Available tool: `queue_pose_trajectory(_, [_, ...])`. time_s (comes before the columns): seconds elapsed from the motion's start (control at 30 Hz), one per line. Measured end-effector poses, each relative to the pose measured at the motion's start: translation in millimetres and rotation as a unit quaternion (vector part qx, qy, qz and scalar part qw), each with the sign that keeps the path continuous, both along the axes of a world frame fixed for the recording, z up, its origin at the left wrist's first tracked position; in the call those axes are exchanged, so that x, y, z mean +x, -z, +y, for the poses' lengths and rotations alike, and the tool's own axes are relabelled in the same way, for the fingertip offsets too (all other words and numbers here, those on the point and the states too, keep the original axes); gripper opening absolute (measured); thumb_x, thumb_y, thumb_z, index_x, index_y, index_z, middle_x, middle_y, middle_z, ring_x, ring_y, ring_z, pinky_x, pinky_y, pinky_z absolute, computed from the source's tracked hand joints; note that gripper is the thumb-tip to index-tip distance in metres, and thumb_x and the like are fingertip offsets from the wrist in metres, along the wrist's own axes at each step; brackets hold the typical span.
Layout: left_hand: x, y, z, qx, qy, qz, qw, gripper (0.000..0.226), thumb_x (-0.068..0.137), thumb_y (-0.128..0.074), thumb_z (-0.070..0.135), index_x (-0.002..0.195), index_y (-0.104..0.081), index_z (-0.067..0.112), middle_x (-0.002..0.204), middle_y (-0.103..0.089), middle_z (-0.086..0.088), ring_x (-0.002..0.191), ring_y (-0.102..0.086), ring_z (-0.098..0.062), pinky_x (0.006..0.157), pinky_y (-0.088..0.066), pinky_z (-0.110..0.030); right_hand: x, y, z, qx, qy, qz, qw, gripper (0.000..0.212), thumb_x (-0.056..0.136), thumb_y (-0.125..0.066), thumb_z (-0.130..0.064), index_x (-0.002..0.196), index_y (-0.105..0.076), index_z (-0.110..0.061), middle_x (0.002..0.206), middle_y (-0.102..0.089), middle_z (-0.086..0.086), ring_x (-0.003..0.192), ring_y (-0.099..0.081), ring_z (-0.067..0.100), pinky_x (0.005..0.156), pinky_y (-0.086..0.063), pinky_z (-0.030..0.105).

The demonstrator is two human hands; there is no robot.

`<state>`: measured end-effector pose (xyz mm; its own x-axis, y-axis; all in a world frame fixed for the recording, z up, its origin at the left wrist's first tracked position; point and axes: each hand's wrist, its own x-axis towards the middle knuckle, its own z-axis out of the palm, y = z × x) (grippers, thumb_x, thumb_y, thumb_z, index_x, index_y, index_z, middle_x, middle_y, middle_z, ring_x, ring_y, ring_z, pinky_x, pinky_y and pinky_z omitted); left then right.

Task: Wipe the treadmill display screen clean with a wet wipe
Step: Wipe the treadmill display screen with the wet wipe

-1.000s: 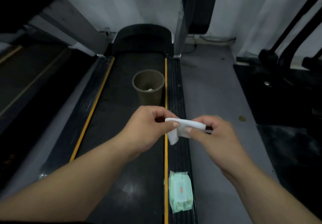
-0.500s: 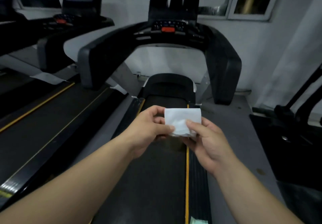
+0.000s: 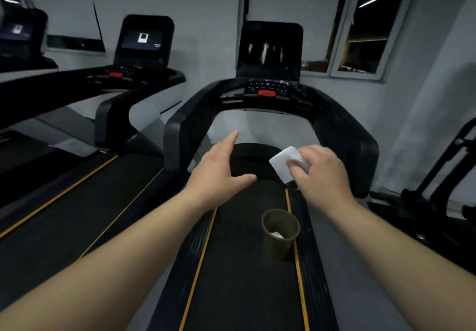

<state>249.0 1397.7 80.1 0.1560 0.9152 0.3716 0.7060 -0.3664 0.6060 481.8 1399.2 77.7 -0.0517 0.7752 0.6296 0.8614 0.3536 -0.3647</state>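
Wipe [image 3: 284, 163] in right hand [image 3: 319, 176], well short of display screen [image 3: 269, 48]

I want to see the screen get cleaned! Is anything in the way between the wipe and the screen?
Nothing visible blocks it. The right hand holds the wet wipe in open air below the display screen; only the console sits beneath the screen.

Black treadmill belt [image 3: 239, 279] carries 1 brown bin [image 3: 280, 238], upright, near its right edge.

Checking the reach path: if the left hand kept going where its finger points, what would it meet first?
Probably the left hand meets the console's pale underside, below the display screen; depth is unclear.
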Motion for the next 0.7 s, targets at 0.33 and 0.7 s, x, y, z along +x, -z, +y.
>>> queue_pose_trajectory(0.33, [-58.1, -27.6, 50.8, 0.064, -0.01, 0.275, 0.959, 0.113, 0.081, -0.049, 0.085, 0.163, 0.004, 0.029, 0.172, 0.009, -0.003, 0.157, 0.016, -0.019, 0.128, -0.005, -0.05, -27.2, -36.4, 56.7, 0.119, 0.016, -0.239, 0.963, 0.009, 0.085, -0.072, -0.017, 0.089, -0.07, -0.009, 0.144, -0.058, 0.021, 0.135, -0.051, 0.039, 0.105, -0.045, 0.056])
queue_pose_trajectory(0.7, [-23.7, -29.9, 209.3, 0.07, -0.012, 0.329, 0.942, 0.118, 0.08, -0.049, 0.086, 0.161, 0.014, 0.028, 0.171, 0.018, -0.002, 0.154, 0.023, -0.019, 0.128, 0.0, -0.051, 3.1, -12.2, 197.7, 0.099, 0.022, -0.231, 0.968, 0.007, 0.084, -0.075, -0.018, 0.085, -0.07, -0.013, 0.148, -0.055, 0.019, 0.144, -0.043, 0.035, 0.12, -0.033, 0.054])
